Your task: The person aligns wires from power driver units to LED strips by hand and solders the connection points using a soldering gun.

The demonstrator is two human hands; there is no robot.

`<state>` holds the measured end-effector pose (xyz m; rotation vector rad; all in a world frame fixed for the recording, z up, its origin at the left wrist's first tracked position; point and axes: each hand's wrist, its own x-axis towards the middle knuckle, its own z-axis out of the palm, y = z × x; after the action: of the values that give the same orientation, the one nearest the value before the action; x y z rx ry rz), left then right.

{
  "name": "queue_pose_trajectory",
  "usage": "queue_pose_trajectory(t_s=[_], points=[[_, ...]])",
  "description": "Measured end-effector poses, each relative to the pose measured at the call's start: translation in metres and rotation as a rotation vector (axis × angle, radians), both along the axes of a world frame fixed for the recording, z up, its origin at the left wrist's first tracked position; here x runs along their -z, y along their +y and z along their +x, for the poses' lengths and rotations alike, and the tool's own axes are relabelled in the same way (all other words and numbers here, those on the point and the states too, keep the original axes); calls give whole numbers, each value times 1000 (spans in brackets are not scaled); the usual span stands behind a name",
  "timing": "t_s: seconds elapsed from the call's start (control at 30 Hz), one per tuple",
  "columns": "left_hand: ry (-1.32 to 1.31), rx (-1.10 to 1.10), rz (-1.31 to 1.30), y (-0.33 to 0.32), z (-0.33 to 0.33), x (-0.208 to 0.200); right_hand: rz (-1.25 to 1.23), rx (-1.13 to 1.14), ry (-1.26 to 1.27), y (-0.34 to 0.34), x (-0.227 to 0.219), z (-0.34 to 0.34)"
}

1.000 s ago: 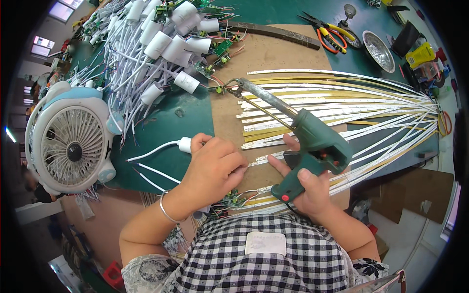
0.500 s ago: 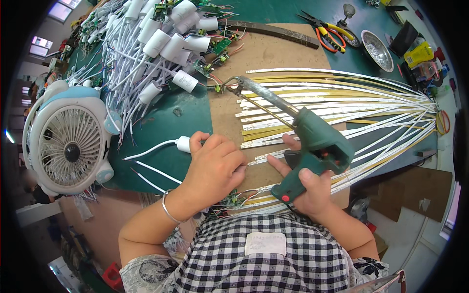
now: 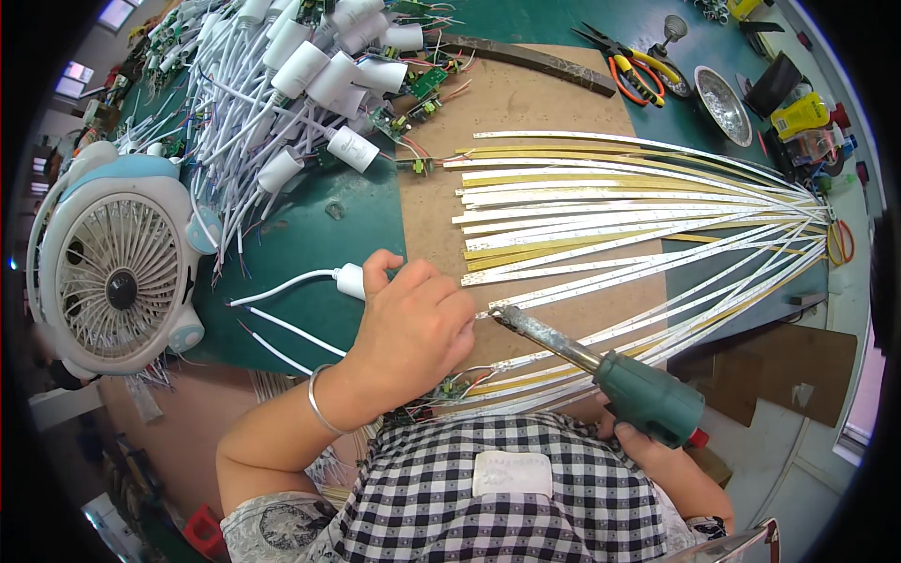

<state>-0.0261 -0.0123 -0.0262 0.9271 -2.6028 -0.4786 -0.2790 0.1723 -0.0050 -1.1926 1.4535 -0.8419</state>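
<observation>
The left hand (image 3: pixel 418 324) curls its fingers beside the LED strips (image 3: pixel 535 218), any pinch hidden; the right hand (image 3: pixel 649 452) grips a soldering gun (image 3: pixel 648 398).

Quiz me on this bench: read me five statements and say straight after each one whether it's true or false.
1. The right hand holds a green soldering gun. True.
2. The gun's tip is beside the fan. False: it is close to the left hand.
3. The pliers lie left of the oval metal dish. True.
4. A bangle circles the right wrist. False: the silver bangle is on the left wrist.
5. The apron is checked. True.
</observation>
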Motion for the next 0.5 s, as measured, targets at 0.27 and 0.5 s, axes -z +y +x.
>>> queue_pose_trajectory(t_s=[0.27,0.5], points=[[-13,-2,37,-3,-2,-2,150,56,78,0,-3,8],[-36,-12,38,-4,-3,-3,117,-18,177,-5,-2,7]])
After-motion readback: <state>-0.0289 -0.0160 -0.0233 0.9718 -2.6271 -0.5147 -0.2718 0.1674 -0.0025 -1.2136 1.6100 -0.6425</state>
